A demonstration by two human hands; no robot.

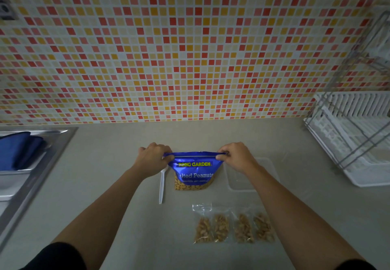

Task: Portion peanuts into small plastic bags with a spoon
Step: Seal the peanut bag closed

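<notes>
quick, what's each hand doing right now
Left hand: fingers curled, pinching the left top corner of the blue peanut bag.
Right hand: fingers curled, pinching the bag's right top corner.

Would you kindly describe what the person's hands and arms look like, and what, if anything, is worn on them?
The left hand and the right hand are bare: no gloves, and no ring, watch or bracelet shows. Both forearms are uncovered to past the elbow. The left sleeve and the right sleeve are black and plain, showing only at the picture's bottom edge.
</notes>
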